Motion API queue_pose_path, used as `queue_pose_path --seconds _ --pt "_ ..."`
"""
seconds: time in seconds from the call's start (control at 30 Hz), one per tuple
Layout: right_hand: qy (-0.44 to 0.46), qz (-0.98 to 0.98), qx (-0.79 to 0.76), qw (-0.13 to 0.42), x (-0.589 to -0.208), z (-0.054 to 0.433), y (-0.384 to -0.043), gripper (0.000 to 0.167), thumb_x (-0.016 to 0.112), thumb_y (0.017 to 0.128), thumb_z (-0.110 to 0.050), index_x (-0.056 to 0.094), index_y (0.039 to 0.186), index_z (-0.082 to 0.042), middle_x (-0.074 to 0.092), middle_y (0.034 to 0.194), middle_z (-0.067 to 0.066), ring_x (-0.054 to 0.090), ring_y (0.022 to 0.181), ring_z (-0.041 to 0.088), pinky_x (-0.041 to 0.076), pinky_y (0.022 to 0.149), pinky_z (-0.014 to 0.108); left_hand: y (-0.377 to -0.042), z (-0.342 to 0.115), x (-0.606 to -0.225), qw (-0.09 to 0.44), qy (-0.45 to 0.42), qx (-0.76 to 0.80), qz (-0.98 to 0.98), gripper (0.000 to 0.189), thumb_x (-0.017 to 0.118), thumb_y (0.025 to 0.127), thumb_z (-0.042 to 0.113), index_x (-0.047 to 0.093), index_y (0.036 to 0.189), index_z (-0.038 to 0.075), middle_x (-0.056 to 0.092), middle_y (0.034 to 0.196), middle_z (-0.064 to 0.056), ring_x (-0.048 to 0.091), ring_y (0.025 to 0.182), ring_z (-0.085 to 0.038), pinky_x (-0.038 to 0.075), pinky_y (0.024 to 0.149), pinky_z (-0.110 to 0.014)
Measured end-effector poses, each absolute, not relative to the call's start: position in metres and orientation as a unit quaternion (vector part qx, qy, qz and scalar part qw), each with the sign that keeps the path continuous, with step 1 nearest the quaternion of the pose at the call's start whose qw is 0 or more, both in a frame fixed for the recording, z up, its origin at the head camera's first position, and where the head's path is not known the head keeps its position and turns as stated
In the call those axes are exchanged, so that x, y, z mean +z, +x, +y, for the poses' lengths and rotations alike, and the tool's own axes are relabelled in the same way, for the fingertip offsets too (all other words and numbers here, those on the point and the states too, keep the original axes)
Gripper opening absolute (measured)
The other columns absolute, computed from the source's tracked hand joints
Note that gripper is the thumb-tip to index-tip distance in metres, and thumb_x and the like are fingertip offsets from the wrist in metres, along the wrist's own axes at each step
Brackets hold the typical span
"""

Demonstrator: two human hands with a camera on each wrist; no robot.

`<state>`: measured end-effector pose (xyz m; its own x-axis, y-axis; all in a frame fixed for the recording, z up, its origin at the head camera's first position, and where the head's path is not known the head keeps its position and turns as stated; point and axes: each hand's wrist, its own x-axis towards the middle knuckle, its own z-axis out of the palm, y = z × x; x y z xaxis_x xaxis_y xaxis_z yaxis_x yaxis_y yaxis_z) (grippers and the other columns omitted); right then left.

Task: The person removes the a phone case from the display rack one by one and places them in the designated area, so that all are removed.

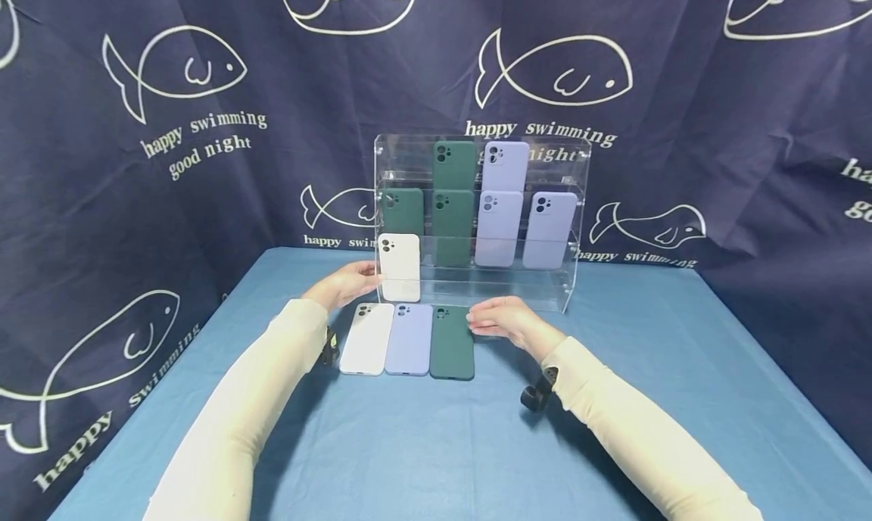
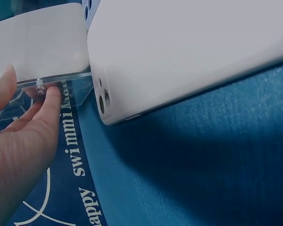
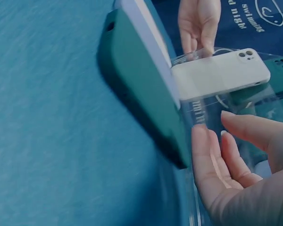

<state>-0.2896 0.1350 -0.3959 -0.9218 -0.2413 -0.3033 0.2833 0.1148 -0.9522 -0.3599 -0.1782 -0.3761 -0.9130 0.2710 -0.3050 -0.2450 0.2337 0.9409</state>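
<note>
My left hand [image 1: 350,284] is at the left side of a clear acrylic display stand [image 1: 500,300]. In the left wrist view its thumb and fingers [image 2: 51,106] lie on either side of the stand's side panel. Right beside it, a white phone case [image 1: 400,269] stands upright in the bottom tier. My right hand [image 1: 507,320] hovers before the stand with fingers loosely bent and nothing between them. Its fingertips are near the top corner of a green phone case [image 1: 453,347]. A lavender case [image 1: 409,343] and another white case [image 1: 368,343] lie left of that one.
Higher tiers of the stand hold several green cases [image 1: 453,222] and lavender cases [image 1: 549,229]. A blue cloth [image 1: 436,453] covers the table. Behind the stand hangs a dark blue curtain [image 1: 381,89] printed with fish and lettering.
</note>
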Motion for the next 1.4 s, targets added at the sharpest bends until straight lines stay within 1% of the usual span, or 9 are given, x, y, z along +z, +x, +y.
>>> queue_pose_path --seconds 0.07,0.17,0.3,0.33,0.57,0.73,0.93,1.2,1.4 --pt "0.0 0.722 -0.665 0.192 -0.39 0.133 -0.291 0.045 0.065 0.09 0.001 0.049 0.13 0.015 0.06 0.125 0.03 0.071 0.096 0.026 0.058 0.097 0.039 -0.361 -0.178 -0.375 0.207 0.009 0.618 0.758 0.062 0.044 0.102 0.006 0.01 0.153 -0.004 0.017 0.158 -0.022 0.023 0.147 -0.032 0.025 0.125 -0.037" --pt "-0.02 0.721 -0.667 0.186 -0.382 0.13 -0.292 0.051 0.065 0.09 0.0 0.044 0.135 0.013 0.063 0.121 0.029 0.07 0.1 0.028 0.056 0.1 0.04 -0.362 -0.178 -0.374 0.205 0.007 0.615 0.761 0.062 0.044 0.102 0.006 0.01 0.154 -0.003 0.016 0.158 -0.021 0.023 0.147 -0.032 0.025 0.125 -0.037" --pt "-0.028 0.722 -0.666 0.183 -0.373 0.126 -0.293 0.059 0.067 0.089 -0.003 0.04 0.141 0.006 0.066 0.118 0.022 0.067 0.108 0.033 0.058 0.098 0.039 -0.361 -0.177 -0.376 0.203 0.001 0.62 0.757 0.061 0.044 0.102 0.004 0.011 0.153 -0.004 0.018 0.158 -0.021 0.025 0.146 -0.031 0.025 0.125 -0.037" --pt "-0.027 0.724 -0.665 0.184 -0.371 0.124 -0.293 0.06 0.067 0.089 -0.004 0.04 0.142 0.005 0.065 0.122 0.022 0.064 0.112 0.035 0.058 0.097 0.038 -0.361 -0.177 -0.377 0.202 -0.001 0.622 0.756 0.061 0.044 0.102 0.004 0.012 0.153 -0.004 0.018 0.158 -0.021 0.025 0.146 -0.031 0.026 0.125 -0.037" --pt "-0.034 0.712 -0.68 0.172 -0.36 0.115 -0.293 0.057 0.067 0.09 -0.006 0.043 0.141 0.003 0.057 0.133 0.024 0.057 0.123 0.038 0.055 0.102 0.042 -0.36 -0.177 -0.381 0.197 -0.004 0.626 0.755 0.062 0.044 0.102 0.003 0.011 0.153 -0.004 0.018 0.158 -0.022 0.026 0.146 -0.032 0.027 0.125 -0.036" --pt "-0.053 0.708 -0.689 0.147 -0.353 0.11 -0.295 0.049 0.065 0.092 -0.007 0.048 0.136 0.005 0.056 0.135 0.025 0.058 0.122 0.035 0.052 0.106 0.043 -0.359 -0.177 -0.38 0.199 0.001 0.62 0.759 0.062 0.044 0.102 0.004 0.01 0.153 -0.004 0.016 0.158 -0.022 0.025 0.146 -0.032 0.026 0.125 -0.036" --pt "-0.054 0.708 -0.693 0.122 -0.338 0.098 -0.304 0.046 0.062 0.094 -0.007 0.049 0.136 0.005 0.056 0.134 0.024 0.056 0.125 0.035 0.053 0.105 0.039 -0.362 -0.177 -0.378 0.202 0.001 0.619 0.759 0.062 0.045 0.102 0.006 0.012 0.154 -0.003 0.017 0.158 -0.021 0.025 0.146 -0.031 0.026 0.125 -0.036" --pt "-0.037 0.697 -0.711 0.088 -0.326 0.078 -0.322 0.04 0.063 0.093 -0.004 0.055 0.131 0.006 0.059 0.13 0.025 0.059 0.12 0.034 0.05 0.108 0.043 -0.364 -0.177 -0.378 0.204 0.003 0.614 0.763 0.065 0.046 0.102 0.009 0.009 0.154 -0.002 0.015 0.159 -0.02 0.024 0.147 -0.031 0.025 0.125 -0.036" --pt "-0.027 0.703 -0.707 0.074 -0.331 0.064 -0.332 0.038 0.066 0.09 -0.003 0.059 0.127 0.006 0.062 0.126 0.024 0.06 0.118 0.035 0.052 0.106 0.04 -0.361 -0.178 -0.378 0.207 0.004 0.61 0.765 0.064 0.046 0.102 0.008 0.009 0.154 -0.002 0.014 0.16 -0.021 0.023 0.147 -0.032 0.025 0.125 -0.037"
